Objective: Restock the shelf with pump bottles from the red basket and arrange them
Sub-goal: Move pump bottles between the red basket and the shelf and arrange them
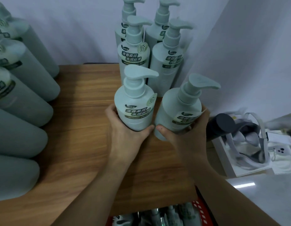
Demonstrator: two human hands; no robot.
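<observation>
Bottles, one per hand: the left hand [125, 132] grips the left bottle [135, 105] and the right hand [185, 136] grips the right bottle [179, 111], side by side on the shelf [86, 111]. At 12 o'clock stand four more bottles [135, 51]. At 6 o'clock, the red basket [200, 211] holds others.

Dim, cool-toned lighting; wide-angle distortion bent the frame edges, where left-hand bottles [19, 95] appeared blurred.

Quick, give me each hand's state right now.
Left hand: holding the left bottle.
Right hand: holding the right bottle.
</observation>
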